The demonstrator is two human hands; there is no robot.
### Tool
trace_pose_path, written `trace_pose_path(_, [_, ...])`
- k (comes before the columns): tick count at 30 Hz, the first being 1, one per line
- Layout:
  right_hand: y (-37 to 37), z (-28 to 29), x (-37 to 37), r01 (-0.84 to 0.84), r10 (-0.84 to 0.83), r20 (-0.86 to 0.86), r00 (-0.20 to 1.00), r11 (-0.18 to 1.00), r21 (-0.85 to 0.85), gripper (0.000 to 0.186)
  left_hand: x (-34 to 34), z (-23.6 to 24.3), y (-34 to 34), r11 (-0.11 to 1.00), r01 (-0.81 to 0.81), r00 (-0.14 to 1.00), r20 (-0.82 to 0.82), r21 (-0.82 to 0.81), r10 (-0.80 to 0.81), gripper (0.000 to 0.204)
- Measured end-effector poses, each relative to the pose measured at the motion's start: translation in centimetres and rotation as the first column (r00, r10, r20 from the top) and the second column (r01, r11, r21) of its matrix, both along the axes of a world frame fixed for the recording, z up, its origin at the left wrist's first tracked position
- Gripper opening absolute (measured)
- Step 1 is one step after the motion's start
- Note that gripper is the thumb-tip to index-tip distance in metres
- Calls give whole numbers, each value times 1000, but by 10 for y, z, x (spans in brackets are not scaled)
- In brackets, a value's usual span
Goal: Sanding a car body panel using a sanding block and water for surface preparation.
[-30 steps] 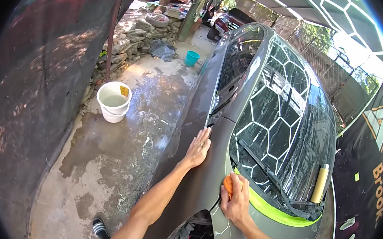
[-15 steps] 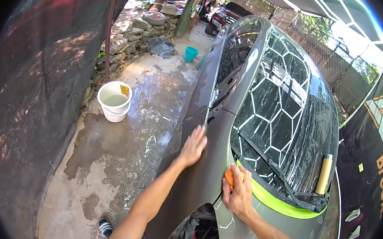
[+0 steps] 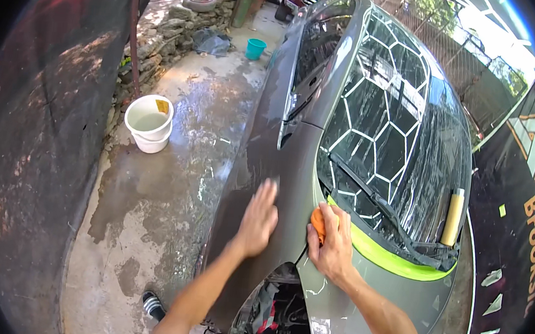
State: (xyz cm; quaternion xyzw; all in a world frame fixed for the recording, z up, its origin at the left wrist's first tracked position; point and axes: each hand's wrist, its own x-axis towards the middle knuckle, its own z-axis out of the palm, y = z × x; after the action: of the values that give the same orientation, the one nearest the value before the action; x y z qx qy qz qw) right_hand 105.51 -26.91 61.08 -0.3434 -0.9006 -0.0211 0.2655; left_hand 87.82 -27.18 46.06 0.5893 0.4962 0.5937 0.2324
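My left hand (image 3: pixel 256 219) lies flat with outstretched, slightly blurred fingers on the dark grey fender (image 3: pixel 252 166) of a car, holding nothing. To its right, my right hand (image 3: pixel 331 247) grips a crumpled orange cloth (image 3: pixel 319 224) at the corner below the windscreen. A bright lime-green strip (image 3: pixel 392 260) runs along the windscreen's base beside that hand. The glass (image 3: pixel 378 113) shows streaks and white hexagon reflections, with a black wiper (image 3: pixel 366 193) across its lower part. A pale yellow roll (image 3: pixel 453 216) stands at the wiper's right end. Below my hands is an opening (image 3: pixel 271 318) with parts inside.
Left of the car, wet concrete (image 3: pixel 170 203) holds a white bucket (image 3: pixel 147 132) and a teal bucket (image 3: pixel 255 48), beside a stone border (image 3: pixel 170 40) with a tire (image 3: pixel 199 1). Dark sheeting (image 3: pixel 42 149) hangs at left, a printed banner (image 3: pixel 509 211) at right. My sandalled foot (image 3: pixel 153 305) shows below.
My left hand has slid back along the fender, downward in the picture, away from the side window. My right hand stays on the orange cloth. The whole view has shifted upward slightly.
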Motion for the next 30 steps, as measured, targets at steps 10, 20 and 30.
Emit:
trace_pose_path(10, [6,-3,-5,-9,10,-29,1000,999,37,60,-2,0,-4,999,36,997,-72,33,-34,57])
trace_pose_path(20, [8,-13,2,18,-18,-54,998,1000,-3,60,11,3,-9,989,67,987,-152,129,-47,58])
trace_pose_path(30, [6,1,-2,32,-31,-8,999,998,50,47,6,-2,-57,998,16,990,-142,-55,-24,58])
